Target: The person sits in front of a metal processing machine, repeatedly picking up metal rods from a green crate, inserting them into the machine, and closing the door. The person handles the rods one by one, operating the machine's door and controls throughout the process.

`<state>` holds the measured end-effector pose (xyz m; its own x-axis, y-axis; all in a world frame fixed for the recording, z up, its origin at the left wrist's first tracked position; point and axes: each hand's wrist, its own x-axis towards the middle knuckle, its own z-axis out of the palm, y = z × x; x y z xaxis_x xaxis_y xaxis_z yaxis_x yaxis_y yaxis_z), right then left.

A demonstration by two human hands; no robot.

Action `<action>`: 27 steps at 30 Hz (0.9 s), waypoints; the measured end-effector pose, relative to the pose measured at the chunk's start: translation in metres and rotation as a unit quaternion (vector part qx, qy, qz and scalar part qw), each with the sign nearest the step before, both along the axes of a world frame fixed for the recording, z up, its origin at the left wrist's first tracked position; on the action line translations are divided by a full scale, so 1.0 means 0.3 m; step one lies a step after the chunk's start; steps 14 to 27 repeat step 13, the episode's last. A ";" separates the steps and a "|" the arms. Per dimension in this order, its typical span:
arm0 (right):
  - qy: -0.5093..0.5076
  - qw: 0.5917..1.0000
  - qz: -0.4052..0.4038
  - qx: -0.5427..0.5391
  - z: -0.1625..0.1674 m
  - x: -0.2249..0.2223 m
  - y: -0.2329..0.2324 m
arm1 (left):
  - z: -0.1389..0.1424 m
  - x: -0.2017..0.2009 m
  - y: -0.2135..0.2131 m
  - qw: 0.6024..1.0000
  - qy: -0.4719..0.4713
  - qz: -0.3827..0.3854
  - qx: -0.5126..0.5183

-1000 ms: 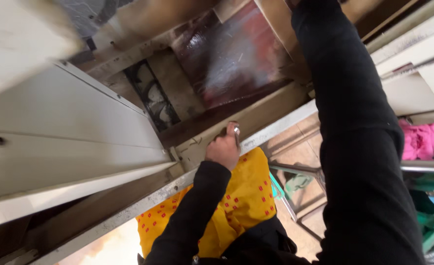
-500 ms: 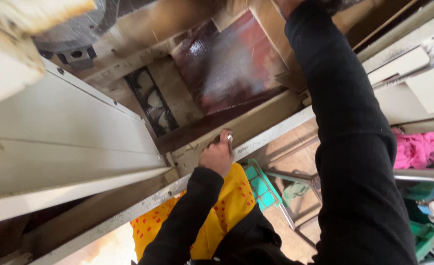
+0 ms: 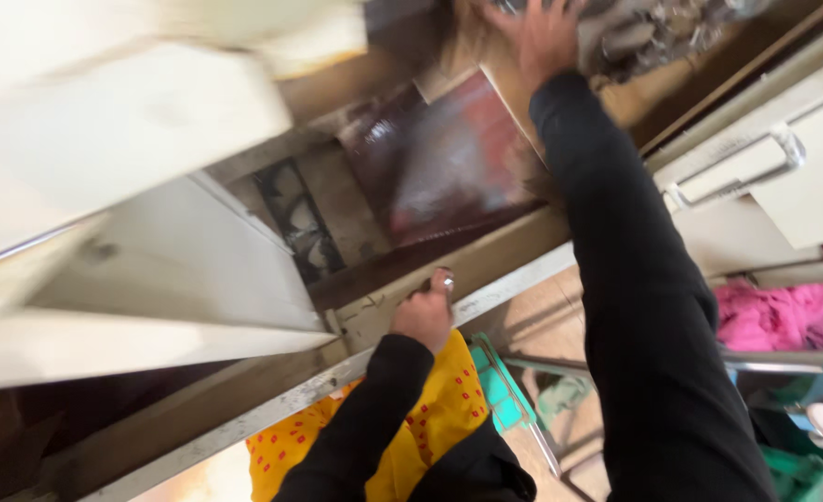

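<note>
Two hands in black sleeves, as I see it. The left hand (image 3: 424, 316) is curled over the edge of the wooden counter ledge (image 3: 486, 265), which runs diagonally from lower left to upper right, pale and scuffed. The right hand (image 3: 542, 37) is spread open, fingers splayed, reaching up against a blurred grey bundle (image 3: 649, 33) at the top; I can't tell whether it grips it.

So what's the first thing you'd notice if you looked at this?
Two arms in black sleeves stand out most. The right hand stretches far up to a blurry grey bundle at the top, and the left hand grips the metal-edged counter in the middle. Below it is a bright yellow cloth with red dots, and pink cloth lies at the right.
</note>
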<state>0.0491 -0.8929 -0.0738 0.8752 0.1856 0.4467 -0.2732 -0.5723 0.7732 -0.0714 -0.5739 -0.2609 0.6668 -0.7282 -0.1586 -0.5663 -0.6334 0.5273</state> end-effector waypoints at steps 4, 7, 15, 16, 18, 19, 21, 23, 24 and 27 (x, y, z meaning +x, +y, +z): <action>-0.172 0.945 0.118 0.252 -0.142 0.043 0.161 | -0.010 0.005 -0.001 1.000 -0.002 -0.013 -0.017; -0.230 0.587 0.250 0.735 -0.192 0.160 0.187 | -0.023 -0.005 0.003 1.000 0.019 0.008 -0.006; -0.292 -0.101 0.257 0.916 -0.095 0.276 -0.017 | -0.059 0.001 -0.010 1.000 -0.014 0.004 0.011; -0.292 -0.101 0.257 0.916 -0.095 0.276 -0.017 | -0.059 0.001 -0.010 1.000 -0.014 0.004 0.011; -0.292 -0.101 0.257 0.916 -0.095 0.276 -0.017 | -0.059 0.001 -0.010 1.000 -0.014 0.004 0.011; -0.292 -0.101 0.257 0.916 -0.095 0.276 -0.017 | -0.059 0.001 -0.010 1.000 -0.014 0.004 0.011; -0.292 -0.101 0.257 0.916 -0.095 0.276 -0.017 | -0.059 0.001 -0.010 1.000 -0.014 0.004 0.011; -0.292 -0.101 0.257 0.916 -0.095 0.276 -0.017 | -0.059 0.001 -0.010 1.000 -0.014 0.004 0.011; -0.292 -0.101 0.257 0.916 -0.095 0.276 -0.017 | -0.059 0.001 -0.010 1.000 -0.014 0.004 0.011; -0.292 -0.101 0.257 0.916 -0.095 0.276 -0.017 | -0.059 0.001 -0.010 1.000 -0.014 0.004 0.011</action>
